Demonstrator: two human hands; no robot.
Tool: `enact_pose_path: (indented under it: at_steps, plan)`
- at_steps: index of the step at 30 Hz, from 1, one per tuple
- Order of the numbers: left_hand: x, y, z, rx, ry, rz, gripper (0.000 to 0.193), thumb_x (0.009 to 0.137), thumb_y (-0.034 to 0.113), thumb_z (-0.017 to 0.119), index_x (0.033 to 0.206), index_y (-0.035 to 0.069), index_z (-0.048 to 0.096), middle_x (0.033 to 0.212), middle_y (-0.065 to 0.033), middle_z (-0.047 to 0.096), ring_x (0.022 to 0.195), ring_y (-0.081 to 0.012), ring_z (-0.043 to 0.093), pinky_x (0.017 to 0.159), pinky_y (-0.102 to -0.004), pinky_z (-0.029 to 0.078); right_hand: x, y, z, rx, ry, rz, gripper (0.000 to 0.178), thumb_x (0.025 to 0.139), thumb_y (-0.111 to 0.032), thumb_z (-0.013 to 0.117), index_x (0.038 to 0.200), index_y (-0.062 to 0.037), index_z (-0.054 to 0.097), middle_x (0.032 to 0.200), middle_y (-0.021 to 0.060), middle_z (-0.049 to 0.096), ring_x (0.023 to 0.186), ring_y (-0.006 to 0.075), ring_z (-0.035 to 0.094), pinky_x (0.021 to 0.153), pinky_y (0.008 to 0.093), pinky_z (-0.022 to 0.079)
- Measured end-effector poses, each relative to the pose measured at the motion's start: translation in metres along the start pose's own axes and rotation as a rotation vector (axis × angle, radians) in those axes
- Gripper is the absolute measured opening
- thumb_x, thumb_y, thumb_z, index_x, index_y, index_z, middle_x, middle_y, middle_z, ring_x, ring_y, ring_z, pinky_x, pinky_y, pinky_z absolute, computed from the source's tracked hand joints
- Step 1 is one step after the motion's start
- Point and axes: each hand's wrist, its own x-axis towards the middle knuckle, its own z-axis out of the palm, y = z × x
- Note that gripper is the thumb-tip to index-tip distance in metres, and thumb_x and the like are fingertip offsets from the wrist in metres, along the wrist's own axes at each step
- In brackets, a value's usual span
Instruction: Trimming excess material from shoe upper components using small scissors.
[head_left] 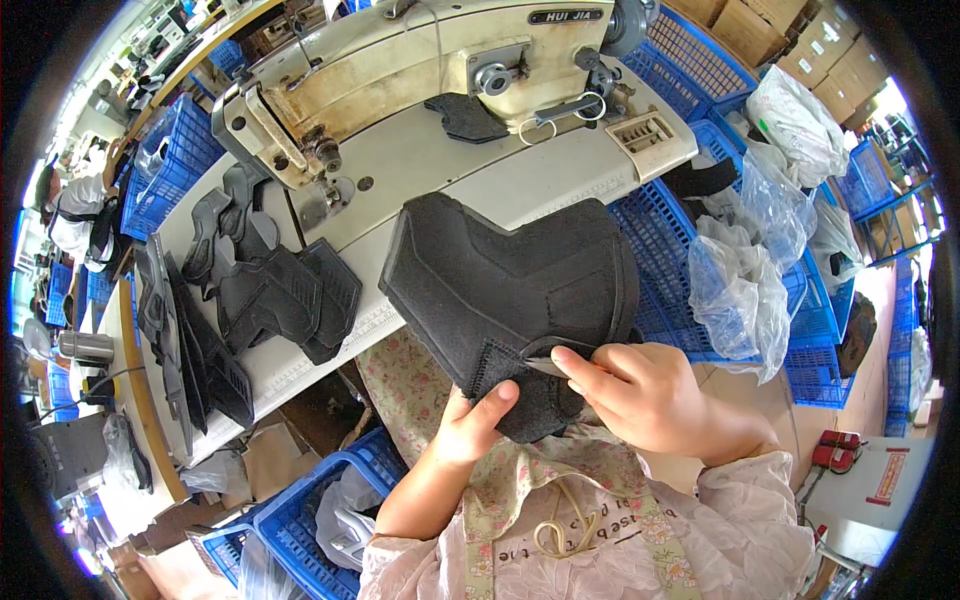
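In front of my chest is a large black padded piece (510,270), moulded and stitched, with a notch in its far edge. My left hand (474,425) grips its near edge from below, thumb lying on top by a textured triangular patch. My right hand (630,390) is closed around a small pointed metal blade (545,367), whose tip lies at a curved edge on the piece's near side. The rest of that tool is hidden in my fingers. Just beyond the piece stands a cream sewing machine (400,70) on its pale bed (400,180).
More black padded pieces (285,295) are heaped on the bed's left, others standing on edge (200,360). A flat black piece (466,118) lies under the machine arm. Blue crates (650,250) with clear plastic bags (740,290) stand right; another blue crate (310,500) sits lower left.
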Motion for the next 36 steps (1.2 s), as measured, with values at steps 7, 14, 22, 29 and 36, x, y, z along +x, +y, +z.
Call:
enact_pose_path:
  at_steps: [7,14,22,29,36]
  plan:
    - [-0.001,0.000,0.001,0.035,0.020,0.002,0.038,0.088,0.010,0.047,0.122,-0.007,0.047,0.119,-0.0144,0.055,0.111,-0.0247,0.052,0.097,-0.0358,0.038,0.002,-0.001,0.001,-0.020,0.014,0.003,0.051,0.064,-0.005,0.063,0.115,-0.0060,0.060,0.066,0.0000,0.043,0.050,0.0113,0.048,0.045,0.0262,0.041]
    - [0.001,0.002,0.003,0.057,0.001,0.016,0.038,0.089,0.012,0.046,0.122,-0.007,0.047,0.118,-0.0145,0.056,0.110,-0.0244,0.053,0.096,-0.0356,0.038,0.002,-0.001,-0.001,0.026,-0.008,0.007,0.049,0.068,-0.001,0.069,0.115,-0.0034,0.057,0.065,0.0024,0.049,0.048,0.0150,0.049,0.041,0.0283,0.040]
    - [0.001,0.001,0.004,0.155,-0.047,0.049,0.035,0.091,0.011,0.044,0.121,-0.005,0.049,0.117,-0.0127,0.057,0.109,-0.0223,0.053,0.095,-0.0344,0.039,0.003,-0.005,0.010,-0.058,0.045,0.003,0.045,0.071,-0.007,0.061,0.116,-0.0042,0.059,0.064,-0.0003,0.041,0.050,0.0103,0.048,0.045,0.0257,0.041]
    - [0.001,0.003,0.009,0.225,0.017,-0.031,0.043,0.083,0.013,0.052,0.123,-0.004,0.046,0.118,-0.0148,0.056,0.110,-0.0267,0.054,0.097,-0.0391,0.039,0.004,-0.003,0.009,-0.058,0.044,-0.017,0.044,0.072,-0.008,0.059,0.116,-0.0039,0.059,0.063,-0.0003,0.040,0.050,0.0100,0.048,0.045,0.0253,0.041]
    - [0.004,0.002,0.005,0.306,-0.007,0.145,0.031,0.091,0.013,0.050,0.118,-0.004,0.052,0.111,-0.0104,0.059,0.104,-0.0193,0.055,0.091,-0.0330,0.042,0.004,-0.001,0.012,0.050,0.087,0.033,0.051,0.069,-0.001,0.069,0.118,-0.0047,0.056,0.063,0.0018,0.048,0.046,0.0161,0.048,0.040,0.0287,0.039]
